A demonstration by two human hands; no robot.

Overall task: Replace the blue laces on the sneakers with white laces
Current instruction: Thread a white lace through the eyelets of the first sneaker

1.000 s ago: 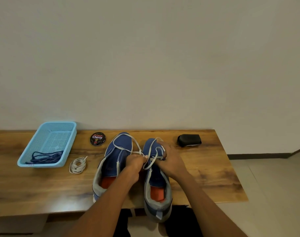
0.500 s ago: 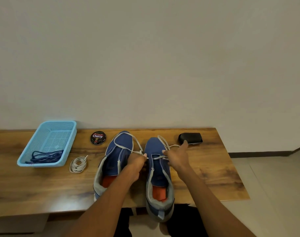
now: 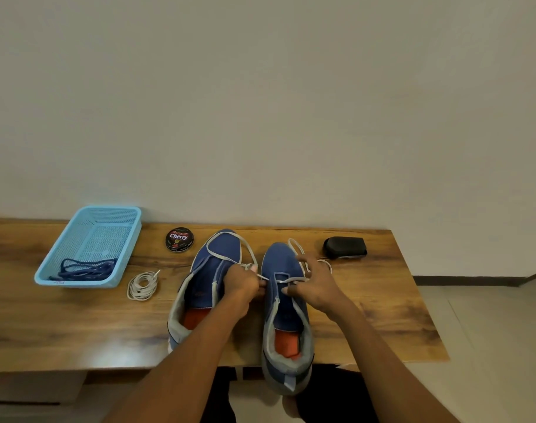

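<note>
Nearest, the right shoe (image 3: 286, 303) overhangs the bench (image 3: 62, 325) edge, its heel toward the person; the left shoe (image 3: 208, 279) lies just beside it. The white lace (image 3: 286, 280) now crosses the right shoe's front eyelets as one flat bar. A second ago both hands were bunched over a slack loop there; since then they have parted and the slack is drawn out sideways, so the first row looks seated and the next crossing can begin.

The left hand (image 3: 240, 283) is curled, pinching one lace end whose long loop lies over the left shoe's toe. The right hand (image 3: 314, 283) has spread, its fingers partly extended, with the other strand running between them toward a loose loop beyond; how firmly it holds is unclear.

Farther left sit a coiled spare lace (image 3: 142, 286) and a basket (image 3: 77, 242) holding the blue laces (image 3: 83, 268). At the back stand a polish tin (image 3: 179, 239) and a black brush (image 3: 345, 247). The loop draped on the left shoe could snag while threading.
</note>
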